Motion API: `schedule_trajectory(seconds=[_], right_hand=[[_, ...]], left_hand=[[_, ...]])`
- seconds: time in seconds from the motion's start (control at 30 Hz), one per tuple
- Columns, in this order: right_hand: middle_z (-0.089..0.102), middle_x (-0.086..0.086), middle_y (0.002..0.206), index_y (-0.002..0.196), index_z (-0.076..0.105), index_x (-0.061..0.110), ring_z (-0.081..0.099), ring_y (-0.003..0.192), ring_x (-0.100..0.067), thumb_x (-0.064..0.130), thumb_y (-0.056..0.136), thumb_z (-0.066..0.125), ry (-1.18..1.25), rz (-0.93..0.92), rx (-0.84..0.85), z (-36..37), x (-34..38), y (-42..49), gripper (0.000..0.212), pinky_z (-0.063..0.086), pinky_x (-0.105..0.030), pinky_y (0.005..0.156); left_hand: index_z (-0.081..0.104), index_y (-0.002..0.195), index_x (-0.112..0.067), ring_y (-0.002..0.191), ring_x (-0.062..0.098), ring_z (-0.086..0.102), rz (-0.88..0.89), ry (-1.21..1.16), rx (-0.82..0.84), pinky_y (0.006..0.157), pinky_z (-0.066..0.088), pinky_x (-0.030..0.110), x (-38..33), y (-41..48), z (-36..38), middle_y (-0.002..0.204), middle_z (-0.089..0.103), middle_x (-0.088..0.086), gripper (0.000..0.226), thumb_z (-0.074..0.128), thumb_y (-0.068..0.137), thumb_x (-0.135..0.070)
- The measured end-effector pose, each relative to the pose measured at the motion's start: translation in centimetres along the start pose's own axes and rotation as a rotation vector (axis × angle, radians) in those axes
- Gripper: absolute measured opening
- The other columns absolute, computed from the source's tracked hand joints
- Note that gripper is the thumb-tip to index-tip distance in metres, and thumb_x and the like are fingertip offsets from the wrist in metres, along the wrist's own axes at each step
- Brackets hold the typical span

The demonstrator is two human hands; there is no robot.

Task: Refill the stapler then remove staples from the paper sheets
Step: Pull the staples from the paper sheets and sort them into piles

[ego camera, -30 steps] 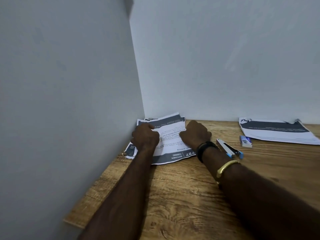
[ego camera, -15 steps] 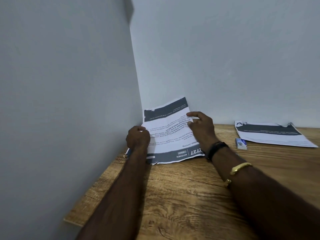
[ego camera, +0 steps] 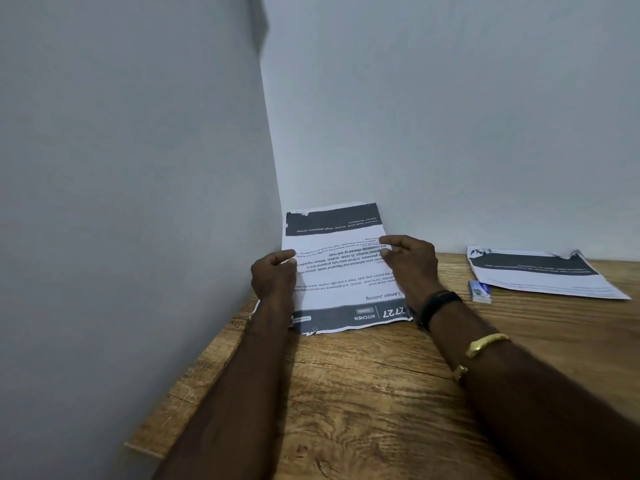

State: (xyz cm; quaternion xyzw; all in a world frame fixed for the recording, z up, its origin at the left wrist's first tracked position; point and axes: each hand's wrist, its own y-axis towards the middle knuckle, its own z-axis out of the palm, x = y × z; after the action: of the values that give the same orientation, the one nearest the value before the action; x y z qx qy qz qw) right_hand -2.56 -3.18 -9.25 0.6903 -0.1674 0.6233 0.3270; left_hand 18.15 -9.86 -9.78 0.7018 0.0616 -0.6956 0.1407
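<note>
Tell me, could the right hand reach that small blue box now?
Probably, once it lets go: the right hand pinches the sheets, but only bare tabletop separates it from the blue box.

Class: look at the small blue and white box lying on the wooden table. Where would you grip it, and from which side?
Pinch the box across its two long sides, coming from above. It lies flat and low on the table, with the paper pile close behind it, so the top is probably freest. The left hand and right hand now hold the sheets.
</note>
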Motion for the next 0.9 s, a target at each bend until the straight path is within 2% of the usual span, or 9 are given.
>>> schedule_trajectory(seconds=[0.2, 0.37, 0.43, 0.5, 0.57, 0.67, 0.77, 0.83, 0.9], right_hand=[[0.075, 0.004, 0.082, 0.087, 0.080, 0.020, 0.069, 0.081, -0.010, 0.010, 0.087, 0.078, -0.074, -0.139, -0.048, -0.8, 0.7, -0.2, 0.010, 0.051, -0.024, 0.077], [0.072, -0.002, 0.106, 0.091, 0.078, 0.018, 0.065, 0.105, -0.022, 0.015, 0.088, 0.075, -0.216, -0.292, -0.099, -2.1, 1.8, -0.2, 0.006, 0.050, -0.038, 0.096], [0.073, 0.000, 0.101, 0.091, 0.076, 0.018, 0.069, 0.096, -0.020, 0.013, 0.090, 0.073, -0.194, -0.331, -0.109, -2.8, 2.5, -0.2, 0.006, 0.053, -0.038, 0.087], [0.074, -0.001, 0.093, 0.089, 0.071, 0.019, 0.073, 0.070, -0.013, 0.010, 0.093, 0.068, -0.088, -0.328, -0.099, -3.4, 3.3, -0.2, 0.011, 0.054, -0.032, 0.065], [0.073, -0.003, 0.091, 0.090, 0.069, 0.017, 0.071, 0.059, -0.008, 0.008, 0.095, 0.064, -0.022, -0.351, -0.124, -4.1, 4.0, -0.2, 0.012, 0.054, -0.029, 0.055], [0.072, -0.004, 0.089, 0.092, 0.067, 0.017, 0.076, 0.069, -0.016, 0.007, 0.097, 0.062, 0.022, -0.408, -0.138, -5.3, 4.9, -0.3, 0.012, 0.061, -0.037, 0.061], [0.070, 0.000, 0.087, 0.092, 0.066, 0.019, 0.076, 0.071, -0.021, 0.007, 0.097, 0.061, 0.043, -0.435, -0.143, -6.5, 5.5, -0.5, 0.014, 0.064, -0.045, 0.064], [0.071, -0.001, 0.085, 0.092, 0.066, 0.019, 0.076, 0.068, -0.015, 0.008, 0.097, 0.062, 0.018, -0.435, -0.162, -7.1, 5.7, -0.6, 0.013, 0.064, -0.045, 0.064], [0.072, -0.003, 0.086, 0.092, 0.067, 0.019, 0.075, 0.066, -0.011, 0.009, 0.096, 0.062, 0.003, -0.430, -0.185, -7.5, 5.7, -0.8, 0.012, 0.064, -0.046, 0.064]], left_hand=[[0.076, 0.089, -0.026, 0.104, 0.023, 0.069, 0.064, -0.081, -0.037, 0.100, 0.056, 0.039, -1.7, -0.6, 0.3, 0.102, 0.076, -0.002, 0.025, 0.058, 0.085, -0.010], [0.077, 0.100, -0.019, 0.086, 0.012, 0.065, 0.235, -0.151, -0.109, 0.087, 0.053, 0.032, -2.7, -2.1, 0.4, 0.095, 0.074, -0.004, 0.024, 0.057, 0.090, -0.012], [0.076, 0.105, -0.016, 0.079, 0.011, 0.062, 0.331, -0.154, -0.063, 0.079, 0.049, 0.029, -3.0, -2.7, 0.4, 0.093, 0.073, -0.001, 0.027, 0.056, 0.088, -0.010], [0.073, 0.109, -0.015, 0.085, 0.017, 0.063, 0.449, -0.135, -0.013, 0.079, 0.051, 0.029, -3.3, -3.4, 0.5, 0.097, 0.073, 0.006, 0.032, 0.056, 0.082, -0.006], [0.071, 0.109, -0.014, 0.090, 0.017, 0.064, 0.552, -0.115, -0.002, 0.073, 0.051, 0.028, -3.7, -4.1, 0.9, 0.100, 0.073, 0.007, 0.034, 0.059, 0.080, -0.003], [0.070, 0.106, -0.013, 0.084, 0.012, 0.064, 0.638, -0.123, -0.045, 0.064, 0.049, 0.021, -4.4, -4.8, 1.8, 0.097, 0.072, 0.002, 0.026, 0.064, 0.084, -0.002], [0.068, 0.111, -0.016, 0.078, 0.004, 0.063, 0.623, -0.175, -0.063, 0.066, 0.048, 0.013, -4.8, -5.3, 2.7, 0.090, 0.067, -0.007, 0.024, 0.069, 0.087, -0.011], [0.064, 0.115, -0.018, 0.078, 0.003, 0.064, 0.568, -0.145, -0.024, 0.073, 0.052, 0.019, -4.4, -5.6, 3.0, 0.089, 0.067, -0.009, 0.029, 0.072, 0.087, -0.017], [0.059, 0.122, -0.021, 0.081, 0.013, 0.067, 0.485, -0.069, 0.063, 0.076, 0.057, 0.031, -3.5, -5.9, 3.0, 0.091, 0.070, -0.003, 0.040, 0.076, 0.086, -0.025]])
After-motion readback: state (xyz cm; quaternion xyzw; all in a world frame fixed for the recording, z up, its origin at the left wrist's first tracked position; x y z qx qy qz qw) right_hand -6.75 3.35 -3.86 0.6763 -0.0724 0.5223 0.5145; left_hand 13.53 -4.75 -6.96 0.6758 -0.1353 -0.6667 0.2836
